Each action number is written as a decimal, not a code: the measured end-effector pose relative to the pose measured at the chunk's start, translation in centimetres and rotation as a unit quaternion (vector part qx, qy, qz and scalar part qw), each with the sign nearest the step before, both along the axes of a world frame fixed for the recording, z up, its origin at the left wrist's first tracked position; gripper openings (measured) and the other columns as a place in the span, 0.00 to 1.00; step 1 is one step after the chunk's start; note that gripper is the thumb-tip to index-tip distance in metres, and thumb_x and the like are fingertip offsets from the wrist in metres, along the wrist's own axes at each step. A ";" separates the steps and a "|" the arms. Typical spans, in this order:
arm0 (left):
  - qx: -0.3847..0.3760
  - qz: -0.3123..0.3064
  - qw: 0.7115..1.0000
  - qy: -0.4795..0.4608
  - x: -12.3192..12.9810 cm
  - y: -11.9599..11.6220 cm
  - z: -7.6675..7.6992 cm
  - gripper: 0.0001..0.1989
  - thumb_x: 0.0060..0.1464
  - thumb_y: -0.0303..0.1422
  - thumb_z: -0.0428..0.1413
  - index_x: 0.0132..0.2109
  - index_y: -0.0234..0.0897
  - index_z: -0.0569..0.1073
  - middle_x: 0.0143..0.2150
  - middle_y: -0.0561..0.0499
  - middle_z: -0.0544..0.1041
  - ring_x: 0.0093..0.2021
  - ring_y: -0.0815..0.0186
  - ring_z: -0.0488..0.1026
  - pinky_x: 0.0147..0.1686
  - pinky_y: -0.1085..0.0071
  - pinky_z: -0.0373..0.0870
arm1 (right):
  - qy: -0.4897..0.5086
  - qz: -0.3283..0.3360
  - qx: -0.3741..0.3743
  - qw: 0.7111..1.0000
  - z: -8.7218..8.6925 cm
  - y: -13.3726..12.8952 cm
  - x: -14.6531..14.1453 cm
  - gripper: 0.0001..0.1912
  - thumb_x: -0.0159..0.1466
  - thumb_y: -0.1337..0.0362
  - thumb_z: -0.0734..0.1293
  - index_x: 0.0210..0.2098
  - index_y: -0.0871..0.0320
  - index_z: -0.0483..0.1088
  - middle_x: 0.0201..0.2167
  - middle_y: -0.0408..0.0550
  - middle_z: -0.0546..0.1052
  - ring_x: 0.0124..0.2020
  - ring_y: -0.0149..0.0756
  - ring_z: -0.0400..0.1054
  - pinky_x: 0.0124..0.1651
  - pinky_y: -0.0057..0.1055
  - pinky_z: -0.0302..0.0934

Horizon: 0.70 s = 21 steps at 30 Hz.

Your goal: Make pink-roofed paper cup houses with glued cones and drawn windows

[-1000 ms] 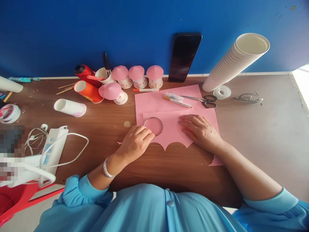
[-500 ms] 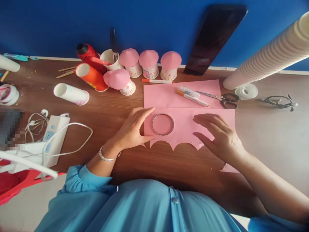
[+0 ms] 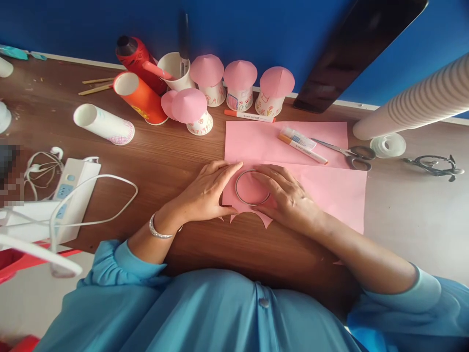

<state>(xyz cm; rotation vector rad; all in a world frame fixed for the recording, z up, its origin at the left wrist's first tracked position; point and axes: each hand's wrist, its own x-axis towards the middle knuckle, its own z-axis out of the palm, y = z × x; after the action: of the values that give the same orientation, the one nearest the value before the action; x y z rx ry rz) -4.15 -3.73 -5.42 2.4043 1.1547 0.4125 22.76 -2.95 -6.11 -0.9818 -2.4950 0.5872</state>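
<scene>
Ring (image 3: 252, 204) on pink paper (image 3: 330, 190), probably light, stiff, best held at opposite sides, between left hand (image 3: 208, 192) and right hand (image 3: 293, 196), fingers (image 3: 232, 170) parted.

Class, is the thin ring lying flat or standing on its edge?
Flat: the thin ring shows a broad round outline on the pink paper, partly hidden by the right hand.

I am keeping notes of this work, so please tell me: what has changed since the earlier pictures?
The left hand has let go of the metal ring and is open at its left side. The right hand has moved left across the pink paper to the ring's right edge. The ring still lies on the paper; the scissors remain untouched.
</scene>
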 end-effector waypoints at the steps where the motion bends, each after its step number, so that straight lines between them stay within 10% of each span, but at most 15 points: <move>1: -0.004 0.001 1.000 0.000 0.0 0.0 0.0 0.60 0.46 0.45 0.74 0.76 0.40 0.48 0.69 0.33 0.68 0.66 0.40 0.66 0.65 0.43 0.65 | 0.006 0.002 -0.001 1.000 0.0 0.0 0.1 0.34 0.69 0.57 0.71 0.70 0.60 0.61 0.65 0.64 0.72 0.66 0.59 0.65 0.66 0.58 0.67; 21: -0.034 0.029 0.997 -0.061 -0.7 0.1 0.8 0.55 0.49 0.37 0.73 0.76 0.45 0.51 0.69 0.37 0.69 0.66 0.45 0.68 0.65 0.45 0.69 | 0.002 -0.013 -0.030 0.999 -0.3 -0.2 0.7 0.47 0.67 0.51 0.72 0.77 0.54 0.47 0.68 0.64 0.68 0.69 0.64 0.62 0.65 0.65 0.65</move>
<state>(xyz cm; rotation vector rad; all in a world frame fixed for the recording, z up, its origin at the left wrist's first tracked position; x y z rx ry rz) -4.87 -3.58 -4.62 2.2578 1.1686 0.5223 23.46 -3.11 -6.46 -1.0330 -2.4698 0.6583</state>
